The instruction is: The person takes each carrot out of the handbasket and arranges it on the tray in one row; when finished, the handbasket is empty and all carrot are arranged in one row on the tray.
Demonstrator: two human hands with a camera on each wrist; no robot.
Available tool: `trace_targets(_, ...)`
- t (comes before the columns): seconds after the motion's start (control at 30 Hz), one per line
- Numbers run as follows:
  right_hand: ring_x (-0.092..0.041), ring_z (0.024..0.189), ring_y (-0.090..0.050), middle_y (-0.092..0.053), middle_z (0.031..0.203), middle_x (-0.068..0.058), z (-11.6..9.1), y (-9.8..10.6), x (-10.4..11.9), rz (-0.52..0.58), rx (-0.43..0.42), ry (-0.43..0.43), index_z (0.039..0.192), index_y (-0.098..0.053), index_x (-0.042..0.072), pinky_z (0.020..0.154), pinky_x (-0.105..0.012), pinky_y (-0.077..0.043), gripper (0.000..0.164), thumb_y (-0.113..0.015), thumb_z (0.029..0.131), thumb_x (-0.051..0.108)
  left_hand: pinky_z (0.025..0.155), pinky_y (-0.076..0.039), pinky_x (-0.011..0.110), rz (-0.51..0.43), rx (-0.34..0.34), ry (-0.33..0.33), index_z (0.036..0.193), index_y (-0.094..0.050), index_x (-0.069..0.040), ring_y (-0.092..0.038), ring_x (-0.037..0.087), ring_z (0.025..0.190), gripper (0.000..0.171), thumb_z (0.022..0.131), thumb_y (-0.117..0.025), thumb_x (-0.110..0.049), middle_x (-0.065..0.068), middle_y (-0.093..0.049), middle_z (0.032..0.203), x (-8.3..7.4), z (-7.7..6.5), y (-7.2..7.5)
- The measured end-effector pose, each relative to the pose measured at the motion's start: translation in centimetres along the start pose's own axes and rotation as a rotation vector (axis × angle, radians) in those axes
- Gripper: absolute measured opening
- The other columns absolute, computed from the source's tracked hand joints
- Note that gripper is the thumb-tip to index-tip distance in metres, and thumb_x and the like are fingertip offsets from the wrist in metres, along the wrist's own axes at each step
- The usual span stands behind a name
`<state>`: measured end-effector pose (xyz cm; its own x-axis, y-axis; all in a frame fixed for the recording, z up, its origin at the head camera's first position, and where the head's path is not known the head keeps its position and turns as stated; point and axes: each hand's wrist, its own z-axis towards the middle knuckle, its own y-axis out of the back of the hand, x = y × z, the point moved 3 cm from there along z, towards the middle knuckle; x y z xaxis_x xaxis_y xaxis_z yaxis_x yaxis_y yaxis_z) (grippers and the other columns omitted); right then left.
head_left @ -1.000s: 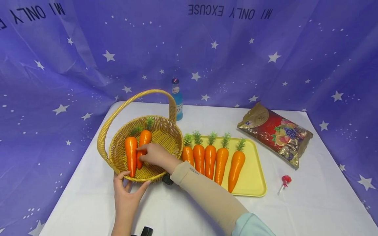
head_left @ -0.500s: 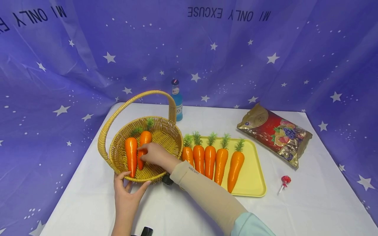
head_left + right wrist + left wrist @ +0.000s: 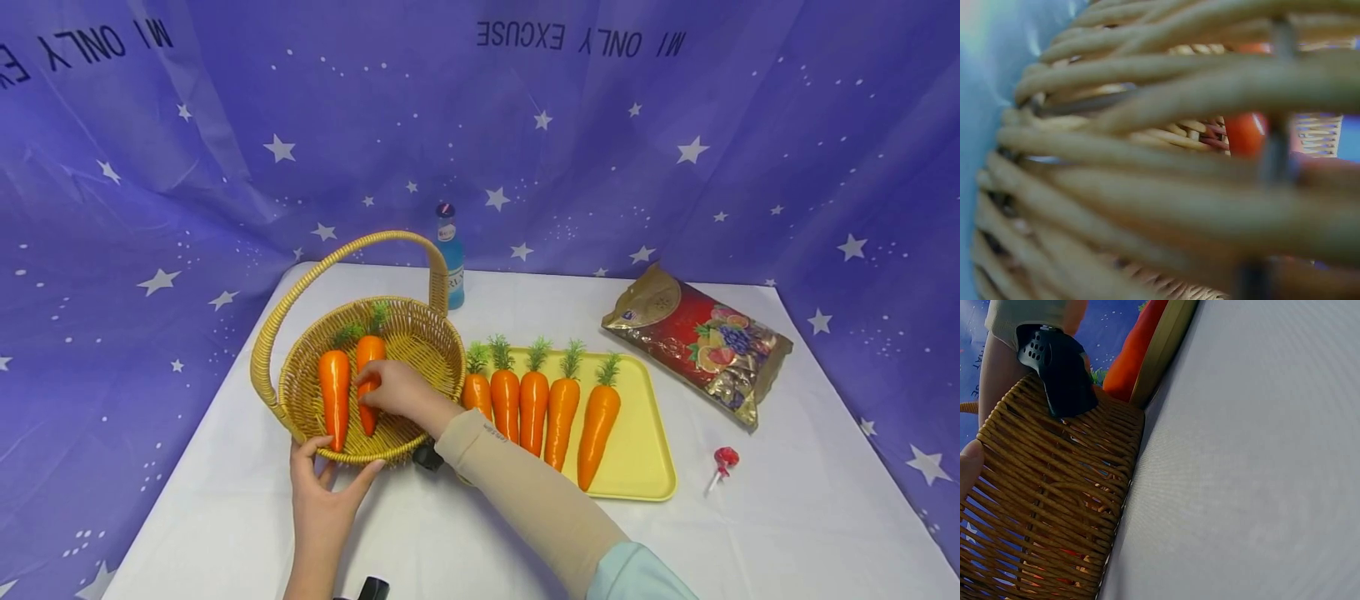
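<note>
A wicker basket [image 3: 420, 358] with a tall arched handle stands on the left of the table. My left hand [image 3: 324, 500] holds its near rim, fingers and thumb spread along the edge. Inside lie two toy carrots with green tops, side by side. The right-hand carrot [image 3: 370, 348] is pinched between the thumb and fingers of my right hand [image 3: 402, 393], which reaches over the rim. To its left rests the other carrot [image 3: 334, 396]. Woven basket wall [image 3: 1054, 487] fills much of the left wrist view. Blurred strands [image 3: 1147, 200] cover the right wrist view, an orange patch showing through.
Right of the basket, a yellow tray [image 3: 648, 442] bears several more carrots in a row, partly behind my right forearm. A blue bottle [image 3: 454, 267] stands behind the basket. A candy bag [image 3: 697, 342] lies at the back right, with a red lollipop [image 3: 726, 457] in front of it.
The lower end of the right-hand carrot has swung a little to the right, away from the other carrot, along with my right hand. My left hand stays on the rim.
</note>
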<state>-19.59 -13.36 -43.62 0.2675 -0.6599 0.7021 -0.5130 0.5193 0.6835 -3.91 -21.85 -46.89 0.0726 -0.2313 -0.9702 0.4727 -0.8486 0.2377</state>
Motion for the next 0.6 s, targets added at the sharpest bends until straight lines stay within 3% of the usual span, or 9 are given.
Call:
trace_targets(0.1,-0.006,0.080,-0.057,-0.065,0.112,0.006,0.0,0.1,-0.2,0.063,-0.007,-0.011,0.113,-0.069,0.019,0.064,-0.018,-0.049,0.025,-0.072,0.088,0.020,0.100,-0.039,0.012,-0.002,0.003,0.001,0.128,-0.038,-0.002,-0.019,0.027,0.142,0.076,0.071,-0.087,-0.011,0.003,0.000,0.160,0.0,0.0,0.0)
trace_targets(0.27,-0.008,0.070,-0.059,-0.065,0.106,0.002,-0.5,0.7,-0.2,0.187,-0.003,-0.008,0.113,-0.069,0.015,0.058,-0.019,-0.053,0.025,-0.072,0.088,0.014,0.103,-0.040,0.018,-0.003,0.011,0.002,0.128,-0.038,-0.002,-0.017,0.027,0.142,0.076,0.072,-0.087,-0.012,0.003,0.002,0.160,0.0,0.0,-0.1)
trace_targets(0.43,-0.009,0.081,-0.055,-0.063,0.102,0.005,-1.5,2.0,-0.3,0.154,-0.027,0.084,0.113,-0.069,0.016,0.062,-0.020,-0.049,0.025,-0.072,0.088,0.016,0.100,-0.039,0.011,-0.008,0.005,0.000,0.128,-0.038,-0.002,-0.020,0.027,0.141,0.075,0.071,-0.087,-0.011,0.005,0.001,0.160,0.0,0.0,-0.1)
trace_targets(0.6,-0.011,0.093,-0.055,-0.063,0.109,0.006,-3.2,3.7,-0.5,0.192,-0.051,0.165,0.116,-0.069,0.017,0.068,-0.022,-0.050,0.027,-0.070,0.090,0.018,0.107,-0.038,0.030,0.004,0.004,0.012,0.128,-0.037,-0.003,-0.019,0.027,0.142,0.076,0.072,-0.087,-0.012,0.004,0.002,0.160,0.0,0.0,0.1)
